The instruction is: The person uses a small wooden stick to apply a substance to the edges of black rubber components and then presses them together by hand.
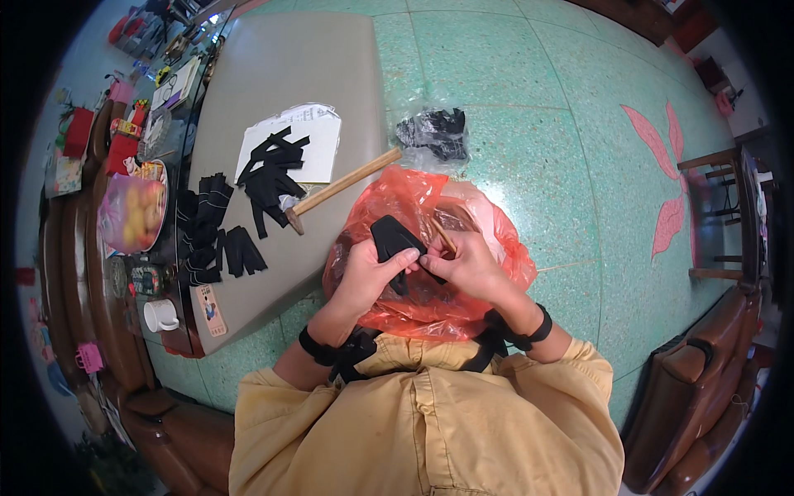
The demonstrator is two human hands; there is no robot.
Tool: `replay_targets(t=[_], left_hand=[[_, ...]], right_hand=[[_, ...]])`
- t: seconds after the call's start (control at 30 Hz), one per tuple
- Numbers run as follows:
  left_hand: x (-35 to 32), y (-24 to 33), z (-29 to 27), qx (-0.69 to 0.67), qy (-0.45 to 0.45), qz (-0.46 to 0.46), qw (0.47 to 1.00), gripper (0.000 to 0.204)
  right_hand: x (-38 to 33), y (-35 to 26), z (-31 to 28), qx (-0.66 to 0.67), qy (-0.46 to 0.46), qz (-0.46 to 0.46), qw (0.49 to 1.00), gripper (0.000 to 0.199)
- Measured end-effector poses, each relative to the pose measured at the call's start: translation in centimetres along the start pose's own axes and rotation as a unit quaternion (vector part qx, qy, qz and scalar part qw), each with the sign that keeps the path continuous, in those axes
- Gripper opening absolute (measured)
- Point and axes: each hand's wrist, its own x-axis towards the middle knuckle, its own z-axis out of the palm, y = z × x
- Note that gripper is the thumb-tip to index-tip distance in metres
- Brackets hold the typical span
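Above a red plastic bag (413,310) in front of me, my left hand (370,271) is closed on a folded black strip of what looks like fabric (392,238). My right hand (465,266) pinches the lower right end of that piece, and its fingertips nearly meet my left thumb. A thin wooden stick (445,236) pokes up from the fingers of the right hand. Left of the bag, a hammer (347,188) rests with its head on the grey table and its handle reaching past the edge. Loose black strips (277,174) lie beside the hammer head, partly over white paper (318,153).
More black strip bundles (240,252) lie on the grey table (289,54). A clear bag of black pieces (434,134) sits on the green floor (496,70). Farther left are a white mug (161,315) and a fruit bag (132,213). A brown leather seat (691,388) stands right.
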Motion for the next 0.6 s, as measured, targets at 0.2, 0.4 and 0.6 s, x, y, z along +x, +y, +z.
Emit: replay_targets(t=[0.2,0.4,0.6], left_hand=[[0.3,1.1,-0.7,0.037,0.032,0.004,0.999,0.012],[0.1,1.1,-0.8,-0.003,0.022,-0.03,0.999,0.008],[-0.1,0.9,-0.2,-0.027,0.018,-0.005,0.999,0.008]], right_hand=[[0.1,0.5,-0.8,0.177,-0.032,0.024,0.983,0.028],[-0.6,-0.2,-0.8,0.167,-0.081,0.072,0.98,0.025],[-0.9,-0.3,-0.6,0.157,-0.05,0.046,0.985,0.019]])
